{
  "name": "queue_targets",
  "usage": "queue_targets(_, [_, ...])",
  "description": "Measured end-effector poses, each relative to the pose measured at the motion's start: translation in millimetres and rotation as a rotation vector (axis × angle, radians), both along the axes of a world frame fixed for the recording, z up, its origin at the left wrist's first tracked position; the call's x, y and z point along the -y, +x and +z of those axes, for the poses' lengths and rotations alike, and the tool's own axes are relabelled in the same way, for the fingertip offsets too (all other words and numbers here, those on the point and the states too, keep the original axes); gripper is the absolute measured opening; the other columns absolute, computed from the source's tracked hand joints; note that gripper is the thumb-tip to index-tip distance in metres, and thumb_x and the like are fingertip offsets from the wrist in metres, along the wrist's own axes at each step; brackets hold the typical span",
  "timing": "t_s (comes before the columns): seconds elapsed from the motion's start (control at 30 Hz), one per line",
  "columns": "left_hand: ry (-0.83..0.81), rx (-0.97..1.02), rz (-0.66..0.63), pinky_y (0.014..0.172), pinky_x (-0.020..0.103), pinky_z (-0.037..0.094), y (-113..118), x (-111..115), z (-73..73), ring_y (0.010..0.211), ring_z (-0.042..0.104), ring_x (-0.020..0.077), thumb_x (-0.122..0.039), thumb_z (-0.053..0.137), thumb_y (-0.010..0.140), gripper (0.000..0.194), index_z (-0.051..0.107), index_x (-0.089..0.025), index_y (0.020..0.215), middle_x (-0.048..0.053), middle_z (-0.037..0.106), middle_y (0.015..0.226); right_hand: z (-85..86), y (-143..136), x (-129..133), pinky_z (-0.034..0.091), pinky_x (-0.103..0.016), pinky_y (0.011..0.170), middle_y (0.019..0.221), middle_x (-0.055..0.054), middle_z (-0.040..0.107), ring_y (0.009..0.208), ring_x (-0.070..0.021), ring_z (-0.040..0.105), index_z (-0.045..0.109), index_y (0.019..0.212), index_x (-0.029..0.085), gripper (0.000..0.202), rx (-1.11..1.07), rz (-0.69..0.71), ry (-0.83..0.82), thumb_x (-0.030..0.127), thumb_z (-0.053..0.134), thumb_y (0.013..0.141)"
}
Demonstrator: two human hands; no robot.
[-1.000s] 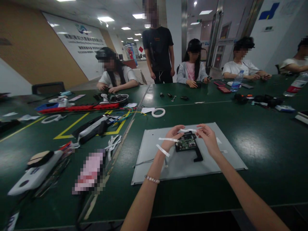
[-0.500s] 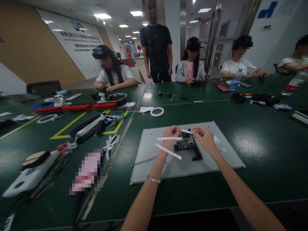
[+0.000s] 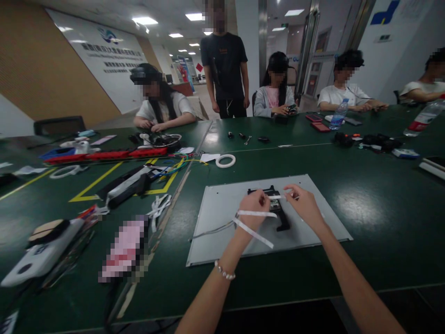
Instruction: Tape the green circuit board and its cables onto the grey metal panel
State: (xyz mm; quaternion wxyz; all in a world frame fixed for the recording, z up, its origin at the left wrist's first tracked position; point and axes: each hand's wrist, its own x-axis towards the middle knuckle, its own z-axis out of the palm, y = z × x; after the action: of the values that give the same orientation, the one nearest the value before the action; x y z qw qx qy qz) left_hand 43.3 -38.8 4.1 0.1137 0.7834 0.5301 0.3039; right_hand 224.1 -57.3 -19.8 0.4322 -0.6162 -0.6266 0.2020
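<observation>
**White strip held between both hands, above board on pale panel**

White strip (image 3: 277, 197): in the air over the black frame (image 3: 284, 222), roughly level, spanning the gap between the hands
Left hand (image 3: 253, 206): fingers curled in, closed on the strip's left end
Right hand (image 3: 304, 204): thumb and fingertips pinching the right end, other fingers bent
Two more strips at the left hand: upper one (image 3: 257, 214) across the back of the hand, lower one (image 3: 255, 233) slanting over the wrist, free ends sticking out to the right; beaded bracelet (image 3: 225, 270) further down that arm
Black frame lies on the pale panel (image 3: 219, 204), circuit board (image 3: 274, 203) in it, partly hidden by left hand and strip; thin grey cable (image 3: 213, 230) runs out toward the panel's left edge
Panel flat on the green table (image 3: 382, 250)
Further out: white tape roll (image 3: 225, 166) beyond the panel's far edge, lying flat; small wrench (image 3: 248, 140) past it; clear bottle (image 3: 339, 115) at far right; co-workers seated across the table, one person standing behind
</observation>
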Motion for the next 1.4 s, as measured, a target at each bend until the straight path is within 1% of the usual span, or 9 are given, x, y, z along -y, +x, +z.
queue_targets(0.07, [-0.029, -0.176, 0.030, 0.058, 0.025, 0.037, 9.2, 15.4, 0.4, 0.063, 0.058, 0.0155, -0.026, 0.050, 0.083, 0.015, 0.060, -0.018, 0.076, 0.003, 0.063, 0.068, -5.1, 5.5, 10.0, 0.038, -0.024, 0.063, 0.073, 0.000, 0.062, 0.067, -0.0144, 0.058, 0.061, 0.101, 0.020, 0.023, 0.113, -0.019, -0.025, 0.031, 0.049, 0.085])
queue_targets(0.13, [-0.075, -0.291, 0.023, 0.059, 0.026, 0.038, 16.8, 27.3, -0.3, 0.067, 0.061, 0.0173, -0.025, 0.048, 0.084, 0.015, 0.061, -0.017, 0.081, 0.005, 0.066, 0.072, -11.5, 8.2, 19.6, 0.036, -0.025, 0.063, 0.073, 0.000, 0.061, 0.068, -0.0151, 0.058, 0.059, 0.103, 0.021, 0.022, 0.217, -0.048, -0.038, 0.030, 0.047, 0.086])
queue_targets(0.3, [-0.166, -0.411, 0.020, 0.061, 0.029, 0.042, 21.9, 43.2, -7.5, 0.070, 0.065, 0.0212, -0.027, 0.046, 0.086, 0.019, 0.062, -0.017, 0.087, 0.006, 0.067, 0.074, -28.5, 6.4, 33.9, 0.033, -0.024, 0.061, 0.076, -0.001, 0.061, 0.070, -0.0157, 0.057, 0.053, 0.106, 0.021, 0.021, 0.344, -0.076, -0.092, 0.027, 0.046, 0.087])
queue_targets(0.47, [-0.208, -0.412, 0.029, 0.064, 0.030, 0.045, 21.0, 46.5, -19.0, 0.072, 0.066, 0.0228, -0.026, 0.046, 0.085, 0.019, 0.062, -0.017, 0.085, 0.007, 0.068, 0.075, -39.5, 3.3, 39.4, 0.032, -0.024, 0.062, 0.078, -0.002, 0.060, 0.074, -0.0164, 0.058, 0.051, 0.107, 0.021, 0.019, 0.441, -0.083, -0.131, 0.023, 0.046, 0.089])
queue_targets(0.7, [-0.269, -0.410, 0.020, 0.067, 0.029, 0.046, 25.7, 41.3, -28.4, 0.075, 0.066, 0.0211, -0.026, 0.048, 0.085, 0.020, 0.064, -0.015, 0.088, 0.008, 0.068, 0.077, -35.3, -2.9, 43.6, 0.031, -0.024, 0.061, 0.082, -0.002, 0.059, 0.076, -0.0174, 0.058, 0.049, 0.108, 0.022, 0.018, 0.585, -0.132, -0.137, 0.025, 0.047, 0.091])
queue_targets(0.8, [-0.270, -0.415, 0.019, 0.067, 0.029, 0.046, 25.7, 40.8, -29.2, 0.075, 0.065, 0.0212, -0.027, 0.048, 0.085, 0.020, 0.064, -0.015, 0.085, 0.008, 0.068, 0.076, -34.3, -5.3, 45.0, 0.031, -0.025, 0.061, 0.083, -0.002, 0.059, 0.077, -0.0179, 0.057, 0.049, 0.106, 0.023, 0.017, 0.630, -0.148, -0.125, 0.026, 0.050, 0.090])
queue_targets(0.93, [-0.277, -0.408, 0.016, 0.067, 0.029, 0.046, 24.6, 39.2, -29.3, 0.074, 0.065, 0.0208, -0.027, 0.049, 0.084, 0.020, 0.065, -0.015, 0.081, 0.008, 0.068, 0.075, -35.7, -5.8, 46.1, 0.034, -0.025, 0.066, 0.087, -0.002, 0.059, 0.085, -0.0184, 0.056, 0.050, 0.103, 0.022, 0.016, 0.654, -0.143, -0.103, 0.026, 0.053, 0.089])
queue_targets(1.2, [-0.294, -0.388, 0.012, 0.070, 0.029, 0.047, 21.8, 35.9, -33.5, 0.076, 0.065, 0.0203, -0.027, 0.050, 0.083, 0.020, 0.066, -0.015, 0.082, 0.008, 0.068, 0.077, -33.6, -5.1, 46.7, 0.035, -0.027, 0.067, 0.088, -0.002, 0.059, 0.087, -0.0188, 0.056, 0.049, 0.105, 0.021, 0.018, 0.634, -0.161, -0.136, 0.023, 0.053, 0.088])
queue_targets(1.4, [-0.285, -0.392, 0.011, 0.068, 0.029, 0.047, 18.3, 35.9, -31.9, 0.075, 0.065, 0.0209, -0.028, 0.051, 0.083, 0.020, 0.066, -0.016, 0.079, 0.008, 0.068, 0.076, -35.8, -3.3, 47.1, 0.036, -0.028, 0.069, 0.091, -0.005, 0.060, 0.090, -0.0212, 0.055, 0.050, 0.105, 0.020, 0.016, 0.635, -0.192, -0.112, 0.021, 0.051, 0.088])
